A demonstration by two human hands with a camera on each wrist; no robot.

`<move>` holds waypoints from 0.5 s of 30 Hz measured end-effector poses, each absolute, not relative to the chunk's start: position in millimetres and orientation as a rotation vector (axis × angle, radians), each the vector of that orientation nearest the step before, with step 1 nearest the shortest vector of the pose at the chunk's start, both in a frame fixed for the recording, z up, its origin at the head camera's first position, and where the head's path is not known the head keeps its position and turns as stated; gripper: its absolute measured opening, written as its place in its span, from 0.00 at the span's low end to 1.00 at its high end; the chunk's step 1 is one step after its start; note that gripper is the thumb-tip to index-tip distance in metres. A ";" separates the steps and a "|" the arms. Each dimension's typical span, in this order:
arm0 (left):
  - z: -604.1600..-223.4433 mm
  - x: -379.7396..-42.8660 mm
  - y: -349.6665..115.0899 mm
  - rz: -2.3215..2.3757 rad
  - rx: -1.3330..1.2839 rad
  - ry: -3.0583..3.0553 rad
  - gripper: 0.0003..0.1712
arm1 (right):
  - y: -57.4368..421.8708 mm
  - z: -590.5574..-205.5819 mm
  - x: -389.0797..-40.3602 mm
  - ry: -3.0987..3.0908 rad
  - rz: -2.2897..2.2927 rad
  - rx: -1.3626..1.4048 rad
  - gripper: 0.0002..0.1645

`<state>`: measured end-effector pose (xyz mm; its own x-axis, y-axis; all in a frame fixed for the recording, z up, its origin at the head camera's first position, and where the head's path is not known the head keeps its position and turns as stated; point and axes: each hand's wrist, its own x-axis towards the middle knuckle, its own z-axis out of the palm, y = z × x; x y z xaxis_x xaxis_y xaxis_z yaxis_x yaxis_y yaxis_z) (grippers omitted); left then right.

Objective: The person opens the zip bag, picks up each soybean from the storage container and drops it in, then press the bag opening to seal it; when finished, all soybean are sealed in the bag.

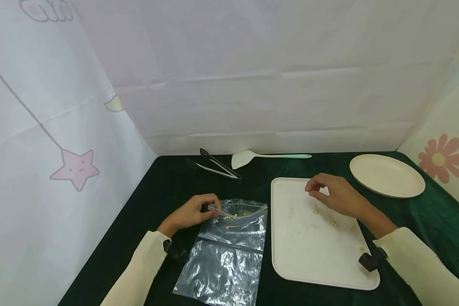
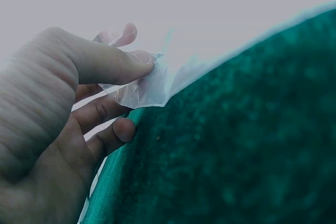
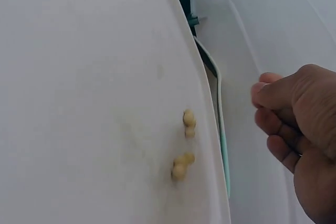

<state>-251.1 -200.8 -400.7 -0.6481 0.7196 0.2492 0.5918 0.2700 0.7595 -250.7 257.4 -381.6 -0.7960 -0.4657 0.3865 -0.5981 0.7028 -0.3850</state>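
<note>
Thumb and fingers of my left hand (image 1: 194, 210) pinch the mouth edge of a clear zip bag (image 1: 233, 255) lying on the dark green cloth. Small pale bits show inside near its opening. In the left wrist view the bag's corner (image 2: 149, 90) lies under the thumb. My right hand (image 1: 338, 193) hovers over the white tray (image 1: 306, 255), fingers curled with the thumb close to their tips. I cannot tell if a small piece is between them. Several knobbly yellowish pieces (image 1: 316, 211) lie on the tray; two such pieces (image 3: 179, 166) show in the right wrist view.
Metal tongs (image 1: 218, 165) and a spatula (image 1: 246, 159) with a pale green handle lie along the back of the table. An oval white plate (image 1: 388, 176) sits at the back right. White printed cloth (image 1: 252, 97) hangs close behind the table.
</note>
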 end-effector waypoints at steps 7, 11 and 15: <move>-401.3 -251.9 -201.2 1.345 1.249 2.356 0.08 | 235.7 -369.8 -251.0 -2.575 0.902 0.745 0.08; -401.3 -251.4 -201.7 1.342 1.269 2.358 0.09 | 222.1 -363.0 -250.9 -2.580 1.037 0.704 0.08; -401.1 -252.1 -201.5 1.346 1.280 2.353 0.08 | 206.5 -358.7 -251.9 -2.573 1.145 0.701 0.09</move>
<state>-252.1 -201.5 -401.1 -0.6270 0.7311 0.2691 0.6024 0.2360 0.7625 -251.9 206.5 -358.7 -0.8563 -0.3286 0.3986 -0.5160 0.5780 -0.6321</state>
